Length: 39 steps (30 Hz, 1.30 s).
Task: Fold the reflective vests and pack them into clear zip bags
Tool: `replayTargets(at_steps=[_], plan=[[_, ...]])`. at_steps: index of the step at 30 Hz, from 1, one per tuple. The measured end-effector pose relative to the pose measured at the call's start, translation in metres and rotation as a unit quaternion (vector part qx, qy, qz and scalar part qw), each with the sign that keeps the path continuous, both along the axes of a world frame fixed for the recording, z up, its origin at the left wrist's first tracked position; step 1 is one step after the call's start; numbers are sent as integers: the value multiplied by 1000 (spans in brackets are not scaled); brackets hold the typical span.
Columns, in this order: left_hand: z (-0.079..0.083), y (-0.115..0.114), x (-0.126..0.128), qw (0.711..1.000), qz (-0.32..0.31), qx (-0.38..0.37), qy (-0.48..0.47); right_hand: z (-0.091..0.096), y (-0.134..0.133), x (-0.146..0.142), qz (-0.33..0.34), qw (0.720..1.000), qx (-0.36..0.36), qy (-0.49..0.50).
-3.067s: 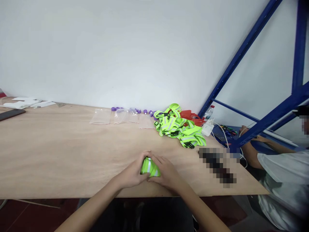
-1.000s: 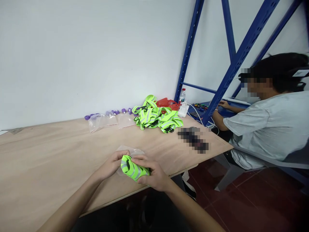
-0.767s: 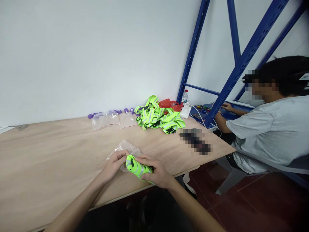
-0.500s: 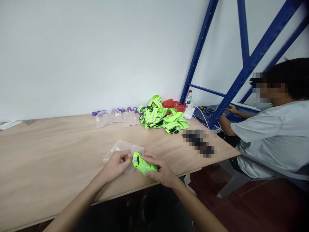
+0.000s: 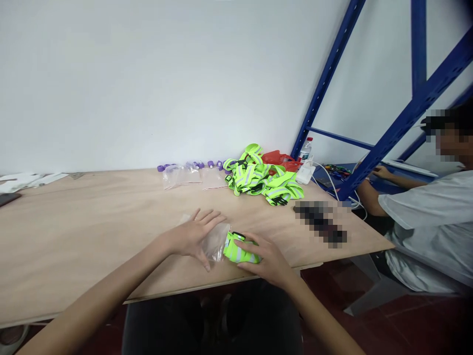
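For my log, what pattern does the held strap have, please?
The strap is lime-green with pale stripes, clearest in head view.

Strap bundle (image 5: 235, 250) right of the bag (image 5: 215, 242) — strap pile (image 5: 252, 177) behind (bottle (image 5: 306, 151) farther right).

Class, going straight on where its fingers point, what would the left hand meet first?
Past the bag beneath it, the left hand would probably meet the green strap pile; depth is unclear.

Our left hand (image 5: 190, 236) and right hand (image 5: 269, 259) are bare, with slender fingers (image 5: 212, 223), and our forearms (image 5: 111, 294) are bare too, slim and tapering toward the wrists (image 5: 168, 243). We wear plain, near-black trousers (image 5: 162, 323); lower down, shadow leaves details too dim to make out.
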<state>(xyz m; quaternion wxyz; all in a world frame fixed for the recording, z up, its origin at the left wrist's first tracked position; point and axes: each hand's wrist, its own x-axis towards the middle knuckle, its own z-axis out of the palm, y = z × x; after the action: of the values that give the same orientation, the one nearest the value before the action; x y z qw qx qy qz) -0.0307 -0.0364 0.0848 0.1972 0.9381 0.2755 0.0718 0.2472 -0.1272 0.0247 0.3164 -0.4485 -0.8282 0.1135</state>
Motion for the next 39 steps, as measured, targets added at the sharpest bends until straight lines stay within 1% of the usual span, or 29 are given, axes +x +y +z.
replayTargets(at_steps=[3,5,7,12,14,18,20,25,30,31,36,39], plan=[[-16,7,11,999,-15,-7,41,0,1,3,-4,998,26,-48],[-22,10,16,998,-17,-18,53,2,0,6,1,997,32,-76],[-23,11,19,998,-19,-32,53,5,1,8,10,994,26,-103],[-20,11,22,999,-7,-43,19,13,8,8,30,991,8,-133],[-19,8,23,999,-10,-46,11,12,13,6,20,992,9,-127],[-24,2,28,999,-19,-38,-29,6,19,2,-31,994,22,-99],[-27,0,31,999,-14,-28,-40,3,19,0,-38,994,32,-92],[-29,0,36,999,-11,-27,-33,3,18,-5,-8,994,37,-99],[-30,0,38,998,-18,-32,-43,3,22,-9,-6,997,-28,-74],[-31,0,39,998,-22,-29,-47,2,24,-10,-5,997,-31,-64],[-35,0,43,998,-33,-16,-56,-2,30,-12,26,999,10,-23],[-34,0,45,997,-39,-12,-66,2,31,-13,51,999,-13,-6]])
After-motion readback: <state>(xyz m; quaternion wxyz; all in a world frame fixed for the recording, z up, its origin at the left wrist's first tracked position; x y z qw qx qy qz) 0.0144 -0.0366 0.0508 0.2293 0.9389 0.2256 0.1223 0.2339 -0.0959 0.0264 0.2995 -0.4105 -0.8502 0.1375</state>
